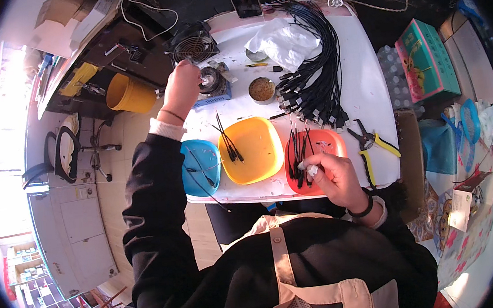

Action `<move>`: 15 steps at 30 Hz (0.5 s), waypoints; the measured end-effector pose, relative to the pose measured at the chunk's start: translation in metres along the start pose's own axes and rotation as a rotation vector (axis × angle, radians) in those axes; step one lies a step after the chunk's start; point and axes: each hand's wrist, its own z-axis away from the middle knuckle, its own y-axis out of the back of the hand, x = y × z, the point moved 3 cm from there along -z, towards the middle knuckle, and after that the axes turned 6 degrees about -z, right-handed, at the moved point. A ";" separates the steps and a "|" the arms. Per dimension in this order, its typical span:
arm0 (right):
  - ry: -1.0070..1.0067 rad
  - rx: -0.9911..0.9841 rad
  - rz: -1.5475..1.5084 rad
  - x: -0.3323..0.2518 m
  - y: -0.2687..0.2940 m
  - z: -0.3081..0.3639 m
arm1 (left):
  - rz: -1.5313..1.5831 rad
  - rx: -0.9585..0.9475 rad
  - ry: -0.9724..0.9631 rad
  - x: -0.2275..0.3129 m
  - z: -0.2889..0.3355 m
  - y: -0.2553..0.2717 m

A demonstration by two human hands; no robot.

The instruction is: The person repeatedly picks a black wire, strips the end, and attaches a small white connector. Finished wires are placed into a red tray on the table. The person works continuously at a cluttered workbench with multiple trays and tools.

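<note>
My left hand (184,88) is raised at the far left of the table, fingers closed in a pinch. It is beside a small blue device with a dark round top (212,82); what the fingertips hold is too small to make out. Over the red tray (334,140) my right hand (335,178) is closed, with white covers on its fingertips. Short black cables (297,155) lie in that tray right by these fingertips, and whether one is gripped cannot be seen. A yellow tray (265,167) and a blue tray (195,185) hold more short cables.
A large bundle of black cables (320,59) covers the table's back right, by a white plastic bag (283,42). A round tin (262,89) sits mid-table. Yellow-handled pliers (369,143) lie at right. A fan (193,44) stands behind my left hand.
</note>
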 end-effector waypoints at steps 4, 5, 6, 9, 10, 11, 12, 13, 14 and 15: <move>0.045 0.009 -0.037 -0.004 -0.006 0.002 | 0.565 0.253 0.222 0.009 0.046 0.051; 0.005 -0.019 -0.090 -0.004 -0.011 0.000 | 0.709 0.256 0.326 0.017 0.061 0.062; 0.038 -0.027 -0.060 -0.006 -0.017 -0.003 | 0.941 0.240 0.388 0.028 0.076 0.073; 0.139 -0.082 -0.073 -0.016 -0.045 -0.022 | 1.430 0.270 0.486 0.068 0.121 0.109; 0.174 -0.098 -0.096 -0.019 -0.059 -0.027 | 1.604 0.288 0.497 0.083 0.133 0.119; 0.231 -0.146 -0.140 -0.025 -0.074 -0.030 | 1.793 0.344 0.472 0.099 0.142 0.129; 0.286 -0.189 -0.178 -0.031 -0.089 -0.030 | 1.870 0.328 0.475 0.112 0.150 0.137; 0.354 -0.227 -0.169 -0.038 -0.102 -0.024 | 1.961 0.340 0.478 0.125 0.157 0.144; 0.426 -0.258 -0.162 -0.045 -0.111 -0.017 | 2.064 0.341 0.482 0.139 0.163 0.149; 0.400 -0.278 -0.188 -0.049 -0.116 -0.008 | 2.128 0.351 0.492 0.153 0.167 0.153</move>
